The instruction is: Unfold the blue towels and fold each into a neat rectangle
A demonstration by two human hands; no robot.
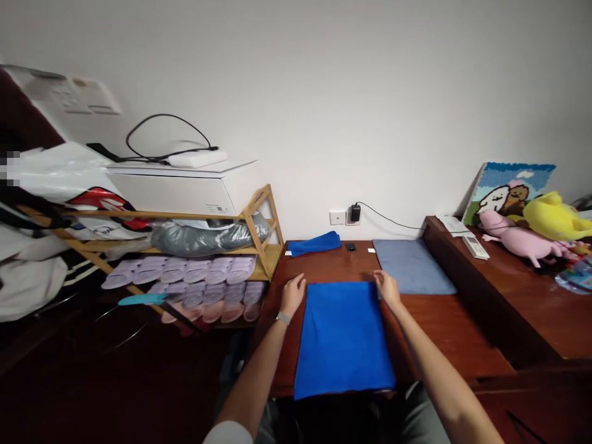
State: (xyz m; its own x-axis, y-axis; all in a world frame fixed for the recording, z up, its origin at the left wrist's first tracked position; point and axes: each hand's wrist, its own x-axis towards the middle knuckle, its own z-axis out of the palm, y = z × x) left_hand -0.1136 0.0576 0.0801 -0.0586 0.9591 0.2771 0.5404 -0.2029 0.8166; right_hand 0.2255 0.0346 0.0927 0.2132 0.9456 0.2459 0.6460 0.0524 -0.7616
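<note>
A blue towel (pixel 345 339) lies spread flat on the brown wooden desk (pixel 462 339), its near edge reaching the desk's front. Just beside its far left corner is my left hand (pixel 292 295), fingers slightly bent and apart, with nothing in them; the wrist wears a band. At the far right corner, my right hand (pixel 387 287) has its fingertips pinched on the cloth's edge. A folded blue cloth (pixel 314 244) lies by the wall behind the towel. To the right is a grey-blue cloth (pixel 414 266), laid flat.
Left of the desk stands a wooden rack (pixel 271 246) with several slippers (pixel 203 269) and a white box (pixel 180 191). On the raised surface at right are a pink plush toy (pixel 518 239), a yellow plush toy (pixel 557 216) and a remote control (pixel 475 247). A black charger (pixel 355 213) is plugged into the wall.
</note>
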